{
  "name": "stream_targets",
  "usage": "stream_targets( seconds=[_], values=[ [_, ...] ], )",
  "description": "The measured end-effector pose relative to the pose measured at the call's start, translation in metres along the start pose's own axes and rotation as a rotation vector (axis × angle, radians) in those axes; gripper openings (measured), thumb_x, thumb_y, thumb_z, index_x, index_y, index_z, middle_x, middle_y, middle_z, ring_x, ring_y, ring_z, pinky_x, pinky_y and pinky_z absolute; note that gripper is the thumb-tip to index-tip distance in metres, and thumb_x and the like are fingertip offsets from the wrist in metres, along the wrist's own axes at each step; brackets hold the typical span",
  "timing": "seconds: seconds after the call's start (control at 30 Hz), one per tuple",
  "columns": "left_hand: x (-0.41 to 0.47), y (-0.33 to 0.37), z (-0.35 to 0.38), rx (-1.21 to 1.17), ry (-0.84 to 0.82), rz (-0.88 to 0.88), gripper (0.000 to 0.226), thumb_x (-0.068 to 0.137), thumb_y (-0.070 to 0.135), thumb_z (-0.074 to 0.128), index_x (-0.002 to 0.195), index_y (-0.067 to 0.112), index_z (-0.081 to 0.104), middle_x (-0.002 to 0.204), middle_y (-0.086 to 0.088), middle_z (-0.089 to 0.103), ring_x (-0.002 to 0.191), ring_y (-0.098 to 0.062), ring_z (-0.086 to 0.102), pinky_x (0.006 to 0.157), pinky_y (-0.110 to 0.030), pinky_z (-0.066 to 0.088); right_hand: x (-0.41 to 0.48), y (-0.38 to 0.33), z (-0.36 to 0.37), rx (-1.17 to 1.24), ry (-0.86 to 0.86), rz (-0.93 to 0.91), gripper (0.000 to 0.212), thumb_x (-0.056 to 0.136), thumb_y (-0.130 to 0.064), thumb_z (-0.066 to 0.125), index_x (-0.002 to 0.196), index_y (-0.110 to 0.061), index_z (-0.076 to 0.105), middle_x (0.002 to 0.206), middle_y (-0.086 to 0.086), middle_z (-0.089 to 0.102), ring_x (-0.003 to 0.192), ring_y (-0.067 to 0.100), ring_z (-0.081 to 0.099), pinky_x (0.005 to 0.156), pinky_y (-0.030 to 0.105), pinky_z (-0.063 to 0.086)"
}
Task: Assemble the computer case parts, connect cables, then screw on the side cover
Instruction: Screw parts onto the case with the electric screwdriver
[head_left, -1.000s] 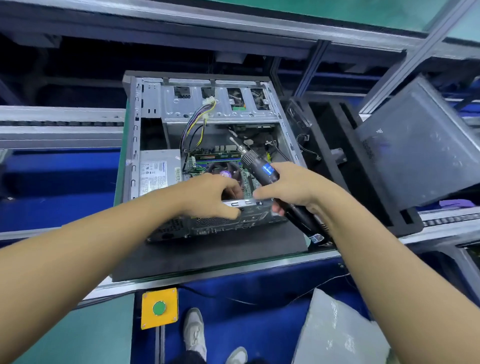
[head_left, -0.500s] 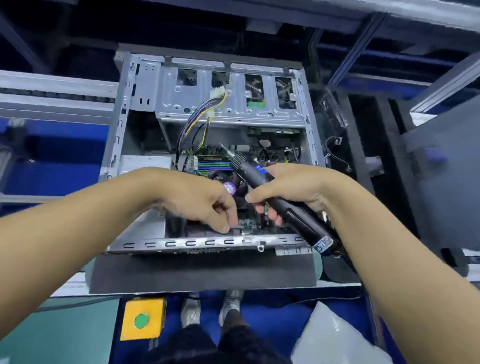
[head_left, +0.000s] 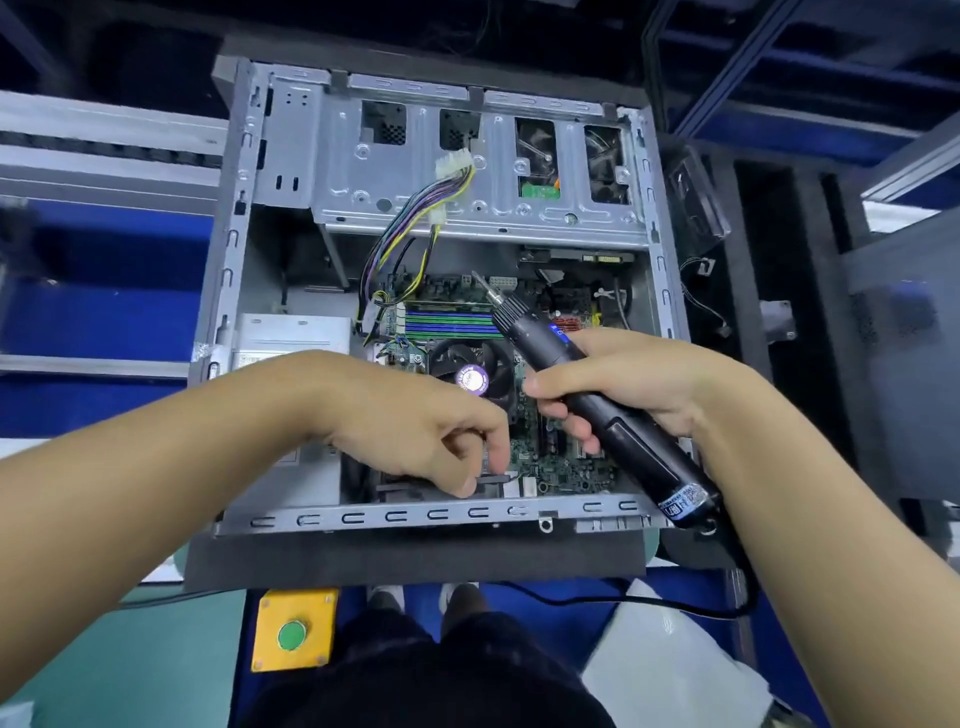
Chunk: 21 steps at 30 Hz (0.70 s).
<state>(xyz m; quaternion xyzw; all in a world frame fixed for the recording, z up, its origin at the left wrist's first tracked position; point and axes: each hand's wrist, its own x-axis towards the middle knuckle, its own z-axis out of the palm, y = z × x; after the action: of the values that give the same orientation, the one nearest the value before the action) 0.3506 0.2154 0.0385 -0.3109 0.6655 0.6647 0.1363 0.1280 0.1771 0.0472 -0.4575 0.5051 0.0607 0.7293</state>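
Nearest to the person, a yellow button box (head_left: 293, 631) with a green button sat below the bench edge. A black cord (head_left: 675, 605) trailed from the butt of the electric screwdriver (head_left: 639, 447). Beyond that lay the black foam mat (head_left: 415, 558), and on it the computer case (head_left: 234, 249), on its side with the open face up.

A second earlier the left hand (head_left: 415, 421) had been resting on the outside of the case's near wall. Now it had gone over that wall and inside. Its fingers were curled down at the near edge of the motherboard (head_left: 561, 467), with thumb and forefinger at a small dark part there. It had been in much the same spot half a second before. I could not tell whether it pinched the part or only touched it.

The right hand (head_left: 639, 379) kept its fist wrapped round the screwdriver's barrel, tilted as before. The bit pointed away, over the green and blue memory slots (head_left: 447, 322), touching nothing.

Between the hands showed the cooler fan (head_left: 467, 364) with its purple label. Farther back, a coloured cable bundle (head_left: 410, 223) rose to a loose white plug against the drive cage (head_left: 467, 156). Off to the right stood a grey panel (head_left: 904, 332), blurred.
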Motion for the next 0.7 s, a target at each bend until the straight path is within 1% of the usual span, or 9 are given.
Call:
stream_targets(
  seconds=[0.07,0.13,0.2,0.23,0.33,0.4,0.57,0.67,0.7],
  values=[
    [-0.001,0.000,0.004,0.021,0.025,0.007,0.024,0.097,0.019,0.057,0.114,0.034,0.052,0.086,0.001,0.059,0.069,-0.014,0.049,0.068,-0.039,0.047,-0.001,0.002,0.002,0.013,-0.014,-0.004,0.024,0.096,-0.015,0.067,0.078,-0.008,0.054,0.065,0.003,0.056,0.050,0.015,0.054,0.048,0.028,0.051],
    [-0.003,0.002,0.009,0.064,0.045,0.021,0.024,0.094,0.025,0.058,0.113,0.039,0.051,0.084,0.009,0.056,0.070,-0.013,0.049,0.073,-0.042,0.048,0.000,0.003,0.003,0.037,-0.014,-0.004,0.022,0.096,-0.015,0.068,0.082,-0.008,0.053,0.068,0.004,0.057,0.050,0.015,0.054,0.047,0.028,0.050],
    [-0.007,0.003,0.015,0.138,0.069,0.033,0.032,0.087,0.037,0.067,0.111,0.043,0.047,0.083,0.019,0.053,0.072,-0.008,0.051,0.073,-0.034,0.049,0.000,0.004,0.005,0.054,-0.010,-0.006,0.022,0.097,-0.015,0.067,0.081,-0.008,0.054,0.069,0.004,0.056,0.050,0.014,0.054,0.046,0.027,0.050],
    [-0.008,0.004,0.017,0.192,0.091,0.031,0.039,0.083,0.044,0.071,0.111,0.046,0.044,0.086,0.021,0.051,0.074,-0.007,0.051,0.072,-0.030,0.049,0.001,0.004,0.005,0.058,-0.008,-0.009,0.022,0.097,-0.015,0.066,0.080,-0.008,0.054,0.068,0.004,0.056,0.050,0.014,0.053,0.046,0.027,0.050],
    [-0.010,0.002,0.024,0.320,0.173,0.041,0.050,0.077,0.049,0.075,0.114,0.045,0.042,0.096,0.019,0.049,0.086,-0.005,0.050,0.073,-0.022,0.046,0.000,0.003,0.006,0.068,0.003,-0.014,0.021,0.097,-0.015,0.067,0.081,-0.009,0.054,0.069,0.005,0.056,0.050,0.014,0.053,0.046,0.027,0.050],
    [-0.008,0.000,0.027,0.345,0.225,0.069,0.048,0.078,0.048,0.075,0.114,0.042,0.044,0.096,0.018,0.051,0.089,-0.005,0.050,0.076,-0.024,0.045,0.000,0.003,0.007,0.064,0.008,-0.025,0.020,0.097,-0.015,0.067,0.082,-0.009,0.054,0.070,0.005,0.056,0.050,0.014,0.053,0.046,0.027,0.050],
    [-0.001,-0.005,0.044,0.449,0.411,0.115,0.045,0.077,0.053,0.072,0.107,0.035,0.044,0.084,0.012,0.052,0.082,-0.004,0.047,0.068,-0.022,0.040,-0.002,0.004,0.013,0.089,0.005,-0.049,0.018,0.098,-0.014,0.066,0.086,-0.010,0.053,0.071,0.006,0.055,0.050,0.014,0.052,0.045,0.027,0.050],
    [0.001,-0.007,0.052,0.526,0.510,0.127,0.043,0.077,0.057,0.069,0.102,0.037,0.041,0.081,0.014,0.049,0.080,-0.003,0.045,0.063,-0.021,0.038,-0.005,0.005,0.017,0.079,0.010,-0.068,0.018,0.098,-0.014,0.066,0.085,-0.010,0.054,0.070,0.005,0.055,0.051,0.014,0.052,0.045,0.027,0.050],
    [0.001,-0.007,0.054,0.542,0.528,0.124,0.042,0.077,0.057,0.068,0.101,0.038,0.039,0.082,0.015,0.049,0.079,-0.003,0.045,0.064,-0.025,0.039,-0.006,0.006,0.018,0.079,0.013,-0.073,0.018,0.098,-0.014,0.066,0.085,-0.010,0.054,0.070,0.005,0.055,0.051,0.014,0.052,0.045,0.027,0.050]
  ],
)
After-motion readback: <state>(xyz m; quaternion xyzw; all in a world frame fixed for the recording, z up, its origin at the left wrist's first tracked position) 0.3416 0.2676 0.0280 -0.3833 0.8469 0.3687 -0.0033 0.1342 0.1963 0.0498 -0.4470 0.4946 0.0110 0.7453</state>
